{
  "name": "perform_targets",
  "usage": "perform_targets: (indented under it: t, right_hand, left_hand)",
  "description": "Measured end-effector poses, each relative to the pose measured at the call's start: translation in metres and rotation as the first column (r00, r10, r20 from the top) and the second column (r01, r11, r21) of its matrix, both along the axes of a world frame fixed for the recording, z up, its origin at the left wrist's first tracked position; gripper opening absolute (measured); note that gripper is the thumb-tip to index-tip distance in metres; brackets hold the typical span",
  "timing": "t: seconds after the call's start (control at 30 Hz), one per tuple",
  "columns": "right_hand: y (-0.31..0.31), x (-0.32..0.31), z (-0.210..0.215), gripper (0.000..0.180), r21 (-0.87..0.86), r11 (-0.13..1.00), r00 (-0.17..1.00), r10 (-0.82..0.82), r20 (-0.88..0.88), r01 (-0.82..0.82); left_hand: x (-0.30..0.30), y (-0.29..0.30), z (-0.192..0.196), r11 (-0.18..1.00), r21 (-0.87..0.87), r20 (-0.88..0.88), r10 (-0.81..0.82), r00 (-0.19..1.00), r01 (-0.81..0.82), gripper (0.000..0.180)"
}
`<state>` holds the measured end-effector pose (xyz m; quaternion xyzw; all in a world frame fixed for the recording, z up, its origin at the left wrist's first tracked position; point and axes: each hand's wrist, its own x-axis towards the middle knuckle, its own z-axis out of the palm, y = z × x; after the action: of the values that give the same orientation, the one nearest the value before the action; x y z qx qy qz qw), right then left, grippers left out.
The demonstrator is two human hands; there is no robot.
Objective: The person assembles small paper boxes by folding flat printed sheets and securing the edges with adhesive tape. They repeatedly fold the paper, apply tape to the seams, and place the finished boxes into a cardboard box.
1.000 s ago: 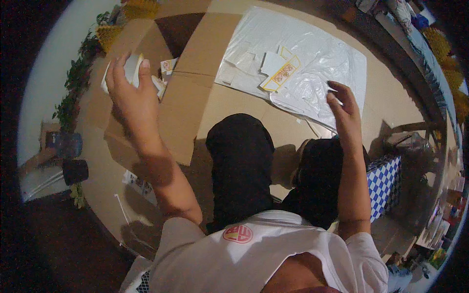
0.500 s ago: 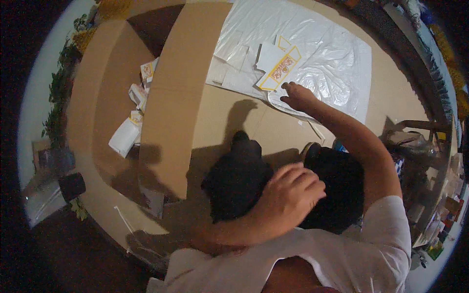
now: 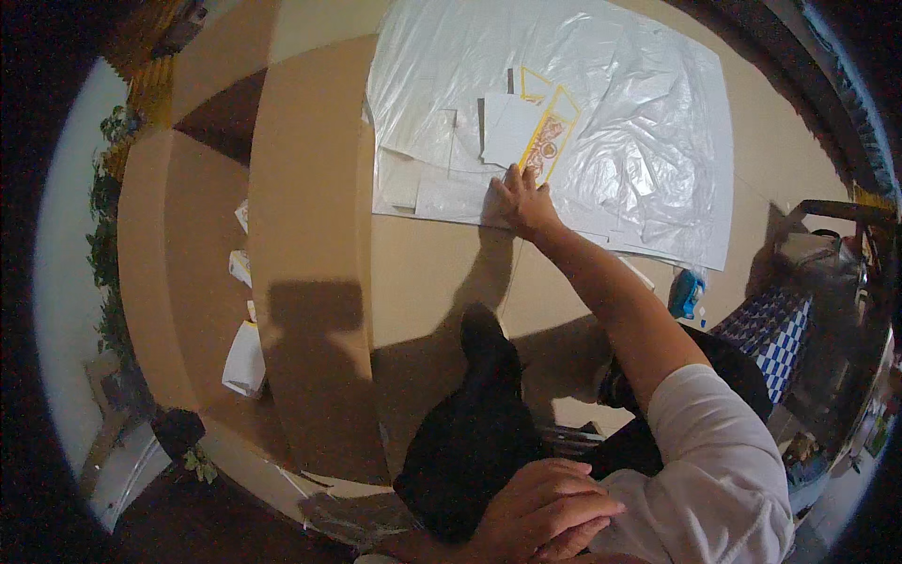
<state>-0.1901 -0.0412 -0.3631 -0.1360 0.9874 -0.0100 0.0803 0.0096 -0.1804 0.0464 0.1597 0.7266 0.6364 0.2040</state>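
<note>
My right hand reaches forward, its fingertips pressing on a stack of flat white card pieces and a yellow-edged printed card. These lie on a clear plastic sheet spread over the brown floor. I cannot tell whether the hand grips a piece. My left hand rests on my dark-trousered leg near the lower edge and holds nothing.
A large open cardboard box stands to the left, with folded white pieces inside it. A small blue object and a blue-and-white chequered bag lie to the right. Plants and a black pot line the left wall.
My left hand was raised over the box holding a white piece; the piece now lies in the box and the hand rests on my leg. My right hand has stretched forward to the card stack.
</note>
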Motion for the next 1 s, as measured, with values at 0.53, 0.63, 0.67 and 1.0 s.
perform_targets:
  t: [0.53, 0.63, 0.67, 1.0]
  right_hand:
    - [0.069, -0.035, 0.185, 0.022, -0.405, 0.913, 0.954, -0.161, -0.254, 0.046]
    - [0.079, -0.024, 0.267, 0.027, -0.575, 0.806, 0.937, -0.296, -0.187, 0.140]
    - [0.074, -0.016, 0.293, 0.028, -0.676, 0.723, 0.929, -0.333, -0.159, 0.144]
    - [0.056, 0.142, 0.465, 0.029, -0.973, 0.037, 0.968, -0.116, 0.220, 0.226]
  left_hand:
    - [0.036, 0.013, 0.008, 0.997, 0.054, -0.166, 0.067, 0.984, -0.059, 0.032]
    - [0.039, 0.019, 0.008, 0.989, 0.018, -0.273, 0.147, 0.951, -0.148, 0.042]
    - [0.041, 0.019, 0.008, 0.979, 0.005, -0.301, 0.194, 0.934, -0.202, 0.043]
    - [0.015, 0.040, 0.013, 0.838, -0.104, -0.589, 0.382, 0.712, -0.535, 0.060]
